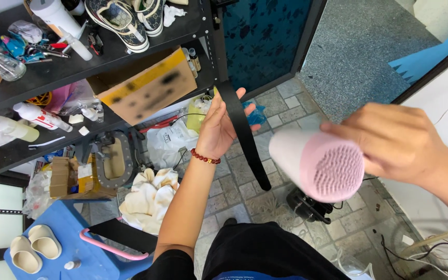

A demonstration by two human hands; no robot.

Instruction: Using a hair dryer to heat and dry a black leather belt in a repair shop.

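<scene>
My left hand (219,127), with a red bead bracelet at the wrist, holds up a long black strap (245,135) that hangs down toward the tiled floor. My right hand (395,142) grips a pink hair dryer (320,161), its round vented back facing the camera and its body pointing left at the strap. The dryer sits a short way to the right of the strap's lower end, not touching it.
A black shelf unit (53,72) at upper left holds bottles, tools, a cardboard box (149,88) and a pair of sneakers (128,18). A blue stool (68,233) with a pink handle and white cups stands at lower left. Cloth (151,197) and cables lie on the floor.
</scene>
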